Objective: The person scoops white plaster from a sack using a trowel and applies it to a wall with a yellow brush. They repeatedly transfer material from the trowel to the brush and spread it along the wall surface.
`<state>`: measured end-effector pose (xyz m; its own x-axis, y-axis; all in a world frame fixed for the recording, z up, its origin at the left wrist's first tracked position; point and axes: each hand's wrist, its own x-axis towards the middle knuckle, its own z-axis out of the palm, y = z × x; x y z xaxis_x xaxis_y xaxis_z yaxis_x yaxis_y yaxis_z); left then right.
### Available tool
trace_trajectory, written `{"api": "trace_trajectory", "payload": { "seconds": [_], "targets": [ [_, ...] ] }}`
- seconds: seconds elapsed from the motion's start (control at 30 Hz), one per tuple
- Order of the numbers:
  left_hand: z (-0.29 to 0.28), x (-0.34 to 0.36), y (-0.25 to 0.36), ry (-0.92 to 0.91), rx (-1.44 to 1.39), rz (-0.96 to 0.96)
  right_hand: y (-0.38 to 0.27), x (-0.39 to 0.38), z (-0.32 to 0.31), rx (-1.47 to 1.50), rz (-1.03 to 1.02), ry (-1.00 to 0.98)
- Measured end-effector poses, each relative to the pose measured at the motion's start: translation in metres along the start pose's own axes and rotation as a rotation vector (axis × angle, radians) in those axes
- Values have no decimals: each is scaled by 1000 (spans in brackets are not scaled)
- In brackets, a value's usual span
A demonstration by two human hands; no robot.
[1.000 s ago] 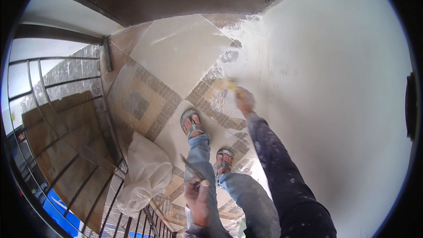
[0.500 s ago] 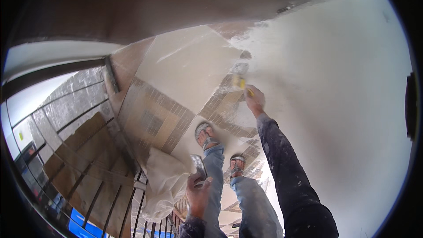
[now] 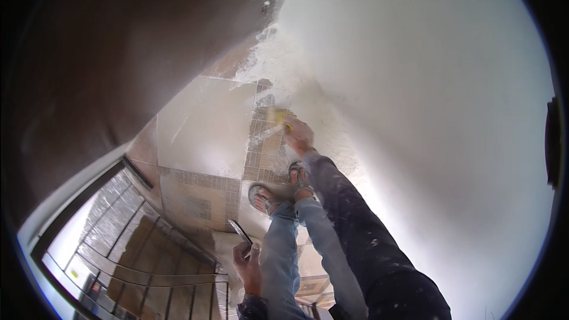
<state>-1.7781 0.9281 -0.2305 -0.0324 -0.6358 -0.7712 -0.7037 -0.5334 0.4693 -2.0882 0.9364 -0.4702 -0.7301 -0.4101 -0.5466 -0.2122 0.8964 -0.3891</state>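
My right hand (image 3: 299,136) is closed around the yellow handle of a putty knife (image 3: 277,117), blurred by motion. Its blade end is over the tiled floor (image 3: 207,118), by white smears and powder along the foot of the white wall. Lower down, my left hand (image 3: 249,269) grips a thin, flat, rectangular tool (image 3: 240,232) with a grey face and dark edge, held tilted beside my left leg. I cannot make out its exact kind. Dust marks the dark sleeve (image 3: 367,231) of my right arm.
A white wall (image 3: 415,112) rises on the right, a dark brown surface (image 3: 130,41) at upper left. Metal railing (image 3: 118,255) bounds the lower left, with a brown board (image 3: 148,261) behind it. My sandalled feet (image 3: 264,198) stand on the tiles; white residue (image 3: 269,53) covers the far corner.
The view has turned, shifting the wall and floor leftward. My right foot has come closer to the left one. The putty knife stays in my right hand and the flat tool in my left.
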Motion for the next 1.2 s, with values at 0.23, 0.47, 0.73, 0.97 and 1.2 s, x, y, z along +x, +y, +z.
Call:
{"api": "trace_trajectory", "payload": {
  "seconds": [0.23,0.47,0.73,0.97,1.2],
  "targets": [
    [0,3,89,-29,-49,179,86,-130,-98,168,226,-6],
    [-7,-2,181,-248,-34,380,128,-286,-189,126,469,78],
    [-48,22,260,-773,405,453,60,-409,-211,494,812,597],
    [17,-15,308,-956,1083,774,-70,-454,-232,982,880,950],
    [46,-62,321,-937,1628,1041,-93,-497,-202,1180,964,1197]
  ]
}}
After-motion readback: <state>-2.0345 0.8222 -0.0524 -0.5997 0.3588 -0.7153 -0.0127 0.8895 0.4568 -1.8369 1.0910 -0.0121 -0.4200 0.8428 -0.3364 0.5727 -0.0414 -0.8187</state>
